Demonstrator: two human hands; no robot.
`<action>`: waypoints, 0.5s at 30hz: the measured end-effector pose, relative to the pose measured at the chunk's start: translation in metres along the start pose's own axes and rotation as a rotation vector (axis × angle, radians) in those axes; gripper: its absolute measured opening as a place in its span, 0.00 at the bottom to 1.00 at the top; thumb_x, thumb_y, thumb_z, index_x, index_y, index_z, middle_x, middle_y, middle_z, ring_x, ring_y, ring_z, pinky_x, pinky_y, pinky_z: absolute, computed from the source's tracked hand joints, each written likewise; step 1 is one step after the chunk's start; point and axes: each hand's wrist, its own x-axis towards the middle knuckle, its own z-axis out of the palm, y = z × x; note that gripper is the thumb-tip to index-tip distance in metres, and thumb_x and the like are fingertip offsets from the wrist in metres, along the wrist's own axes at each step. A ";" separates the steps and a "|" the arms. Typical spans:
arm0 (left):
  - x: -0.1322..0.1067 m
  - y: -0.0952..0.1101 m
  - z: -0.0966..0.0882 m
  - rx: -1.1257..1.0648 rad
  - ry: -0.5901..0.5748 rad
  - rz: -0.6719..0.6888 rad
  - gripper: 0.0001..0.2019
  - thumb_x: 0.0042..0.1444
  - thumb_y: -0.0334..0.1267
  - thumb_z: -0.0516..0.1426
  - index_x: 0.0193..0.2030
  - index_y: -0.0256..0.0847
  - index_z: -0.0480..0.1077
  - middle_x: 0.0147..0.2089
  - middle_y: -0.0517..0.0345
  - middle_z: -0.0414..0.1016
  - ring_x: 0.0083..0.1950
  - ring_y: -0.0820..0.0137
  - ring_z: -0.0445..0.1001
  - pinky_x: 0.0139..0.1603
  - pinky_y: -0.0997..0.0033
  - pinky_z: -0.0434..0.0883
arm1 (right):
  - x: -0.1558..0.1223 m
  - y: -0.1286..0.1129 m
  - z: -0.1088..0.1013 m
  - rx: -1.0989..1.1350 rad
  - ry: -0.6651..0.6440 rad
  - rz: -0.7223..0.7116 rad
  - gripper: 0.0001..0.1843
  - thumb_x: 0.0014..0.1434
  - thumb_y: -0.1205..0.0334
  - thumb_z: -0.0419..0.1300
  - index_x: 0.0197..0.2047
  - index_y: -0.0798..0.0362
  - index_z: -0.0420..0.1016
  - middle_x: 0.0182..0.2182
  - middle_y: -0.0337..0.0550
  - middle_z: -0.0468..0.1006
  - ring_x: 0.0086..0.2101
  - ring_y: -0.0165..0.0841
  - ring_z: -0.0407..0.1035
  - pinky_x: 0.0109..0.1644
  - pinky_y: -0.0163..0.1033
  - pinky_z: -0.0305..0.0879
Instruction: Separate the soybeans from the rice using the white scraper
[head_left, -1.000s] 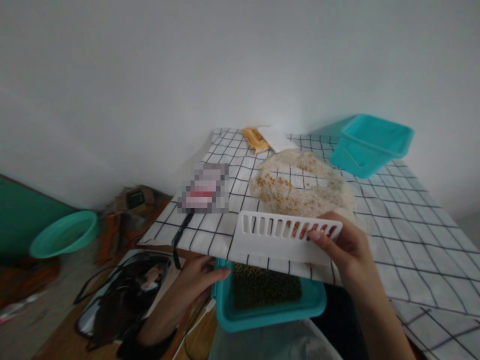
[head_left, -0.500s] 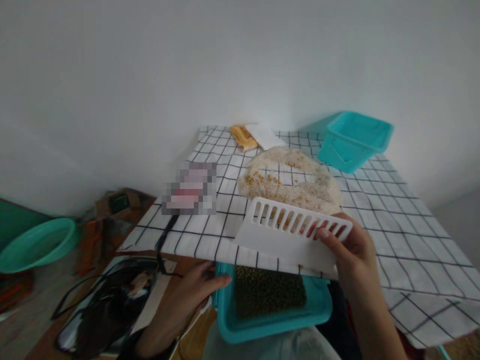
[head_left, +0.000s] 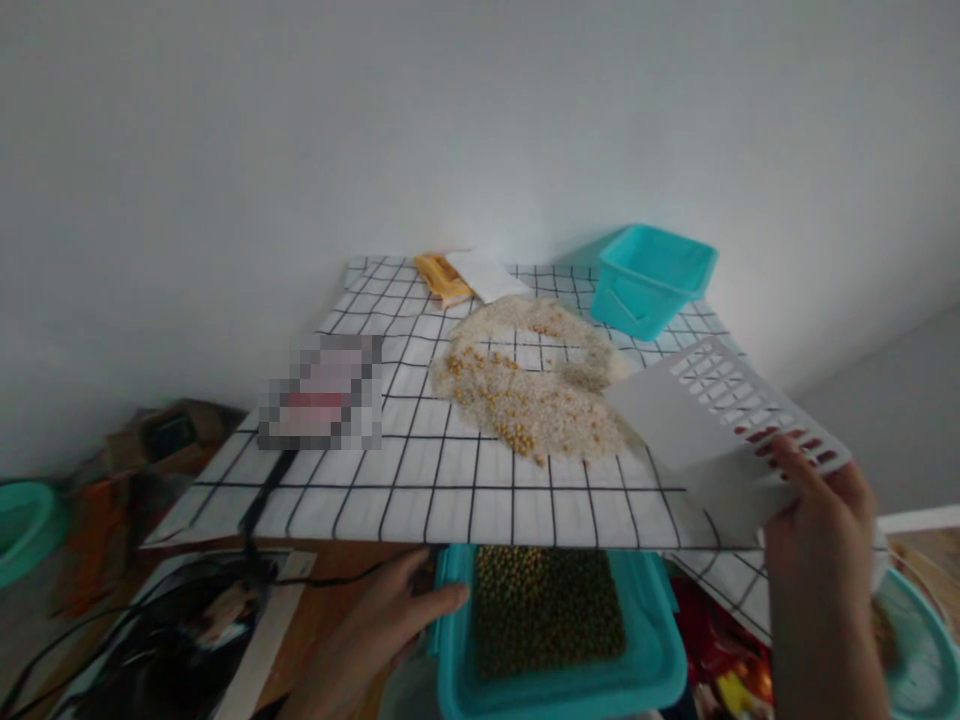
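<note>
My right hand (head_left: 821, 520) grips a white plastic scraper (head_left: 675, 420) by its slotted end and holds it tilted over the right part of the table. The scraper's far edge is beside a spread of pale grain (head_left: 547, 390) mixed with yellow beans (head_left: 517, 435). At the table's front edge my left hand (head_left: 390, 610) holds the left rim of a teal plastic container (head_left: 562, 690), thumb over the rim. Inside that container lie small dark green beans (head_left: 555, 620), with yellowish ones at the far left corner. The left fingers are partly hidden behind the rim.
A second teal container (head_left: 652, 280) stands at the back right of the checked tablecloth (head_left: 420, 470). Behind the grain lie a yellow packet (head_left: 442, 280) and a white sheet (head_left: 487, 275). Black cables hang at the left front. A round basin (head_left: 919, 650) is low at the right.
My right hand has moved the scraper right, from above the front of the grain, and turned it. My left hand stays at the container's rim. The view has shifted right.
</note>
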 end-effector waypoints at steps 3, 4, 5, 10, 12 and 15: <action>0.000 0.002 0.001 0.037 0.005 -0.002 0.12 0.42 0.48 0.65 0.32 0.46 0.79 0.28 0.56 0.84 0.39 0.54 0.82 0.37 0.63 0.78 | 0.006 0.004 0.007 0.003 -0.060 0.016 0.08 0.51 0.61 0.71 0.34 0.53 0.78 0.34 0.39 0.80 0.36 0.33 0.74 0.42 0.38 0.67; 0.000 0.003 0.001 0.047 0.002 0.001 0.12 0.42 0.49 0.65 0.32 0.46 0.79 0.28 0.56 0.84 0.40 0.53 0.82 0.37 0.63 0.78 | 0.006 0.005 0.012 -0.004 -0.101 0.012 0.08 0.52 0.61 0.71 0.33 0.53 0.78 0.33 0.39 0.80 0.34 0.32 0.74 0.40 0.37 0.66; 0.000 0.004 0.001 0.054 -0.003 0.003 0.12 0.42 0.49 0.66 0.32 0.47 0.79 0.28 0.56 0.84 0.40 0.53 0.83 0.37 0.63 0.78 | 0.005 0.006 0.017 -0.008 -0.152 0.001 0.07 0.52 0.60 0.70 0.33 0.53 0.78 0.32 0.39 0.80 0.33 0.32 0.73 0.39 0.37 0.65; 0.002 0.007 0.001 0.048 -0.010 0.003 0.13 0.42 0.48 0.65 0.35 0.47 0.80 0.35 0.54 0.88 0.45 0.53 0.83 0.41 0.63 0.79 | 0.002 0.007 0.039 -0.054 -0.328 -0.008 0.10 0.53 0.57 0.71 0.34 0.52 0.77 0.29 0.38 0.79 0.28 0.30 0.70 0.33 0.35 0.62; 0.003 0.009 0.001 0.017 -0.006 0.008 0.15 0.41 0.47 0.66 0.38 0.48 0.80 0.40 0.54 0.88 0.48 0.53 0.83 0.45 0.62 0.79 | 0.002 0.006 0.043 -0.084 -0.354 -0.040 0.10 0.54 0.56 0.71 0.35 0.52 0.78 0.29 0.39 0.79 0.28 0.31 0.70 0.32 0.35 0.62; 0.003 0.009 0.001 -0.010 -0.018 0.000 0.16 0.39 0.46 0.67 0.37 0.47 0.80 0.39 0.54 0.88 0.49 0.53 0.83 0.48 0.61 0.79 | 0.003 0.001 0.044 -0.089 -0.351 -0.109 0.09 0.55 0.56 0.70 0.34 0.51 0.77 0.29 0.38 0.78 0.28 0.31 0.70 0.32 0.36 0.62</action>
